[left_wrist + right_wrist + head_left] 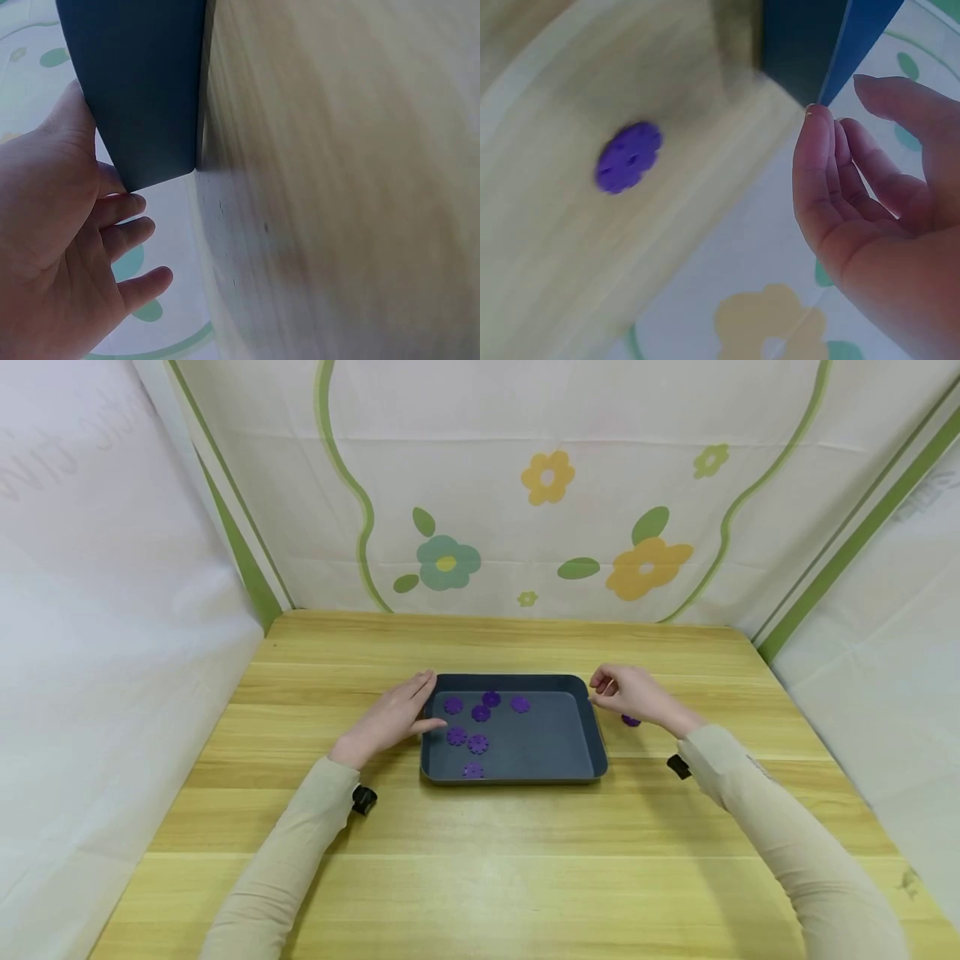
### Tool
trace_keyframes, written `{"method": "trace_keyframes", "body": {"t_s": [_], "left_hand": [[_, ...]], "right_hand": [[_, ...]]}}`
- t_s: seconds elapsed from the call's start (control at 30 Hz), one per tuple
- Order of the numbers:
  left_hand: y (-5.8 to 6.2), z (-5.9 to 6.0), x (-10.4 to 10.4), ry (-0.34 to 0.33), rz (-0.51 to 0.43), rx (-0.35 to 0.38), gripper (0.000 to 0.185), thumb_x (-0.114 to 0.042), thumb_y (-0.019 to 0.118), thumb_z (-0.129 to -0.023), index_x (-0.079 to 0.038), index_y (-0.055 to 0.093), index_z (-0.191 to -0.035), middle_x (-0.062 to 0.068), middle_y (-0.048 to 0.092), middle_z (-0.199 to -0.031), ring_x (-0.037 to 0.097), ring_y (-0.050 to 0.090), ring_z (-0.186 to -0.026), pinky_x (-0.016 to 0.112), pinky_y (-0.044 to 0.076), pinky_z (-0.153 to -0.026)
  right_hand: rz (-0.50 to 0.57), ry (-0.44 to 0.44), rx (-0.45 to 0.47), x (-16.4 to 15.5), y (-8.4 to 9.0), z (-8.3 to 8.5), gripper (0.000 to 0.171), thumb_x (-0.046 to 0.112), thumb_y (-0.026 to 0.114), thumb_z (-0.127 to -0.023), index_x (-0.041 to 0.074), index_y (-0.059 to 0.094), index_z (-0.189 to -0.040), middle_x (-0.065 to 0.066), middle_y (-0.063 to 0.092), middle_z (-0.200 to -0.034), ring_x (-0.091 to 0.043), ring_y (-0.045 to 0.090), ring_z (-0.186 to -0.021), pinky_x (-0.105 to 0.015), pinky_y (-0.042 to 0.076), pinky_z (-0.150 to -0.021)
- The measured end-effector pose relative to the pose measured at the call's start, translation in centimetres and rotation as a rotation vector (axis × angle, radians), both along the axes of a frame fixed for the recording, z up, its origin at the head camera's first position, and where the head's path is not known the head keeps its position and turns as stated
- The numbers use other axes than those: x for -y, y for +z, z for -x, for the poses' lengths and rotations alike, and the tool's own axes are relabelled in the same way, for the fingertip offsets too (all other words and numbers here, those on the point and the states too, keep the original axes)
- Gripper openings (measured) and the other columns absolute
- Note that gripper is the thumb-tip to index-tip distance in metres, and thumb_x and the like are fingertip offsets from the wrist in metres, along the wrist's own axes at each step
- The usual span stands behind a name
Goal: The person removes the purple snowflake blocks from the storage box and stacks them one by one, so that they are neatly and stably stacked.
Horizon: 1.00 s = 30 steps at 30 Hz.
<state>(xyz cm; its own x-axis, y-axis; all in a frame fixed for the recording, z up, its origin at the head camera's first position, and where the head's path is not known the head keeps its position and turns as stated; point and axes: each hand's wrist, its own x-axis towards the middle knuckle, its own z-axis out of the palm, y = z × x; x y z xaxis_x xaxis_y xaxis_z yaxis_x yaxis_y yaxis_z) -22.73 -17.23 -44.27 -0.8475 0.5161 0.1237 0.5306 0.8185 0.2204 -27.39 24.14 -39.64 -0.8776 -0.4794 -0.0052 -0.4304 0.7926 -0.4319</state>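
Observation:
A dark grey rectangular tray (540, 739) lies on the table with several flat purple notched discs (478, 744) in it, mostly toward its left side. My left hand (390, 714) rests at the tray's left rim, fingers extended along the far corner and thumb reaching over the edge. In the left wrist view, the tray's wall (142, 90) covers part of that thumb. By the far right corner is my right hand (633, 693), fingers loosely bent, thumb apart, nothing visible between them. Another purple disc (630, 157) lies on the table outside the tray, partly hidden by this hand in the head view.
The wooden table (480, 860) extends around the tray on every side. A white fabric backdrop (480, 427) with printed flowers rises behind the table's far edge, and white sheets hang at left and right. Each wrist wears a small black device (363, 800).

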Motion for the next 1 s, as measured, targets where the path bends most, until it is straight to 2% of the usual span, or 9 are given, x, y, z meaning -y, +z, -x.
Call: {"method": "trace_keyframes", "body": {"t_s": [0.17, 0.37, 0.6, 1.0], "left_hand": [[0.0, -0.1, -0.1, 0.0, -0.012, -0.009, 0.084, -0.047, 0.063, -0.094, 0.005, 0.033, -0.152, 0.024, 0.033, -0.159, 0.037, 0.035, -0.147, 0.051, 0.036, -0.118], [0.0, -0.1, -0.1, -0.004, -0.009, -0.025, 0.083, -0.047, 0.064, -0.094, 0.006, 0.034, -0.151, 0.024, 0.035, -0.157, 0.037, 0.037, -0.146, 0.051, 0.037, -0.117], [0.0, 0.0, -0.1, -0.003, -0.005, -0.03, 0.084, -0.047, 0.065, -0.093, 0.006, 0.034, -0.151, 0.024, 0.035, -0.157, 0.037, 0.038, -0.146, 0.05, 0.038, -0.117], [-0.3, 0.3, 0.0, 0.001, 0.026, -0.028, 0.085, -0.049, 0.063, -0.094, 0.005, 0.032, -0.152, 0.023, 0.034, -0.158, 0.036, 0.036, -0.147, 0.051, 0.037, -0.118]], "right_hand": [[-0.013, 0.041, -0.017, 1.5, 0.4, 0.2, 0.023, 0.015, 0.073, -0.089, -0.001, 0.066, -0.105, -0.011, 0.072, -0.093, -0.02, 0.069, -0.081, -0.039, 0.058, -0.074], [-0.027, 0.078, 0.008, 3.4, 0.4, 0.5, 0.025, 0.016, 0.073, -0.09, -0.002, 0.067, -0.106, -0.011, 0.071, -0.094, -0.02, 0.068, -0.083, -0.037, 0.059, -0.076], [-0.056, 0.123, -0.019, 5.6, -0.3, 0.9, 0.024, 0.014, 0.074, -0.089, -0.002, 0.067, -0.105, -0.011, 0.071, -0.094, -0.018, 0.067, -0.082, -0.036, 0.059, -0.076], [-0.106, 0.167, 0.006, 8.7, -0.9, 1.2, 0.026, 0.014, 0.074, -0.088, -0.003, 0.066, -0.105, -0.014, 0.07, -0.097, -0.022, 0.066, -0.086, -0.037, 0.058, -0.079]]}}
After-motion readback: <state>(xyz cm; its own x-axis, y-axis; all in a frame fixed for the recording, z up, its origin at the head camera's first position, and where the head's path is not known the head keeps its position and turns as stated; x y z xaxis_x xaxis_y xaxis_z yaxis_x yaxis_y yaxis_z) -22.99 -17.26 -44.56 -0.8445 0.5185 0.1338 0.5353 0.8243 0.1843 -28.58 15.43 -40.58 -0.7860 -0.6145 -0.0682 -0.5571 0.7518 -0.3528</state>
